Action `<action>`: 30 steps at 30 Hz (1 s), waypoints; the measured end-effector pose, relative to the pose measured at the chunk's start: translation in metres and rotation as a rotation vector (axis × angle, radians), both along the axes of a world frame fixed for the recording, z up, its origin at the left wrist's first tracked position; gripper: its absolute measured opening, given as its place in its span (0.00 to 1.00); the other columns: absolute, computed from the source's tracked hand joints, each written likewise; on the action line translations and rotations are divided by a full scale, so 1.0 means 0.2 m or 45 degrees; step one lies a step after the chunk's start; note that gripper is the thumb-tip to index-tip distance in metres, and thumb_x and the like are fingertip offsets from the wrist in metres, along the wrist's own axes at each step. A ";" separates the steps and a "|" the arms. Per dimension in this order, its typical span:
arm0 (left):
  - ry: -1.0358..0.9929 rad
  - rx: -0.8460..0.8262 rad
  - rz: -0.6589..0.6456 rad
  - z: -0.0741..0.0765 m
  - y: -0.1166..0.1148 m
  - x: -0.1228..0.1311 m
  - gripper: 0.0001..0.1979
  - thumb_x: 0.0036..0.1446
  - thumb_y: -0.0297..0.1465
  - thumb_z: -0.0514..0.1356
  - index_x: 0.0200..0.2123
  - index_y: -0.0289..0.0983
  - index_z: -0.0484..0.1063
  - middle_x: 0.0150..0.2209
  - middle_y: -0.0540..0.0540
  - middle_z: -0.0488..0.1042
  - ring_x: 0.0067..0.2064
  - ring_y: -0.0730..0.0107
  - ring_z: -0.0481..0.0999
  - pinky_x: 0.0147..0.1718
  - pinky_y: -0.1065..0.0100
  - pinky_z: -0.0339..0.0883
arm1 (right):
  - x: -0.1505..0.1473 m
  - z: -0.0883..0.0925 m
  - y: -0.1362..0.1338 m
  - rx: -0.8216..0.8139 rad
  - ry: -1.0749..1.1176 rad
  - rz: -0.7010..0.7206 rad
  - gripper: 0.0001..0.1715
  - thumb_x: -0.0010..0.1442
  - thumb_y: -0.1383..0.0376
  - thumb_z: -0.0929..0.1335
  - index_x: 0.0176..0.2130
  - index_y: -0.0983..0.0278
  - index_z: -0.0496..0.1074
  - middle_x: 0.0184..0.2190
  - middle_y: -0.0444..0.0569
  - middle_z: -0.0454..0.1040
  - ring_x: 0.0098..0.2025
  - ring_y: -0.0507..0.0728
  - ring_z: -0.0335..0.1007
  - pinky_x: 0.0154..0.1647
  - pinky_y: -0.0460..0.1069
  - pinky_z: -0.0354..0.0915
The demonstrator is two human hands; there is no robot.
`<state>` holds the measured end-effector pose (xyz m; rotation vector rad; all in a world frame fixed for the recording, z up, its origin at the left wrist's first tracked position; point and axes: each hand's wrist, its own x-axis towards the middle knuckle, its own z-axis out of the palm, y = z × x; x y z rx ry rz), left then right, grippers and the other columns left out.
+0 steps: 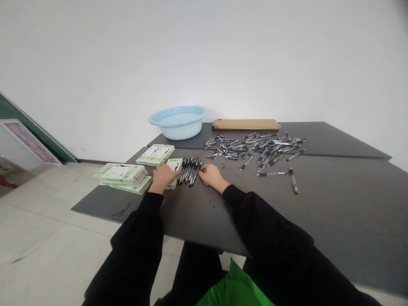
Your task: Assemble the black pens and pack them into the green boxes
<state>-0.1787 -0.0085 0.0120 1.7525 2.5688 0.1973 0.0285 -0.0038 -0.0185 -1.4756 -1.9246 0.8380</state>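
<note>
A row of clear pens with black caps and grips lies side by side on the dark table. My left hand lies across a small green-and-white box just left of the row, fingers on its far side and thumb reaching to the edge by the pens. At the row's right end is my right hand, its fingers curled and pinched together against the outermost pen. Whether a pen is between those fingertips is hidden.
A loose heap of pens spreads behind my right hand, with a stray pen nearer. Green-and-white boxes are stacked at left, others behind. A blue basin and a flat brown carton stand by the wall.
</note>
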 end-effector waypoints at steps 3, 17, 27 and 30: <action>-0.051 0.079 -0.006 0.00 -0.01 0.01 0.32 0.49 0.47 0.58 0.48 0.26 0.71 0.52 0.22 0.70 0.56 0.36 0.69 0.51 0.52 0.63 | 0.00 0.02 0.00 0.061 -0.051 0.063 0.15 0.57 0.68 0.66 0.43 0.66 0.79 0.38 0.56 0.82 0.45 0.60 0.79 0.51 0.49 0.68; -0.677 0.940 -0.710 0.09 -0.23 0.23 0.38 0.42 0.31 0.66 0.57 0.35 0.56 0.53 0.38 0.64 0.58 0.50 0.65 0.60 0.49 0.59 | 0.11 0.06 -0.04 -0.072 0.260 0.098 0.20 0.66 0.67 0.57 0.48 0.67 0.74 0.26 0.45 0.74 0.19 0.49 0.67 0.20 0.43 0.63; -0.984 0.769 -1.046 0.09 -0.62 0.69 0.41 0.45 0.27 0.65 0.61 0.38 0.50 0.55 0.37 0.66 0.56 0.56 0.70 0.55 0.55 0.66 | 0.54 0.46 -0.58 0.108 0.625 0.331 0.19 0.67 0.53 0.62 0.44 0.64 0.73 0.40 0.50 0.74 0.44 0.55 0.69 0.48 0.51 0.66; -0.976 0.832 -0.927 0.08 -0.70 0.83 0.37 0.45 0.30 0.67 0.58 0.39 0.55 0.50 0.40 0.69 0.52 0.56 0.74 0.50 0.57 0.69 | 0.59 0.50 -0.72 0.182 0.447 0.399 0.22 0.68 0.55 0.60 0.33 0.65 0.73 0.36 0.49 0.72 0.40 0.55 0.69 0.46 0.51 0.65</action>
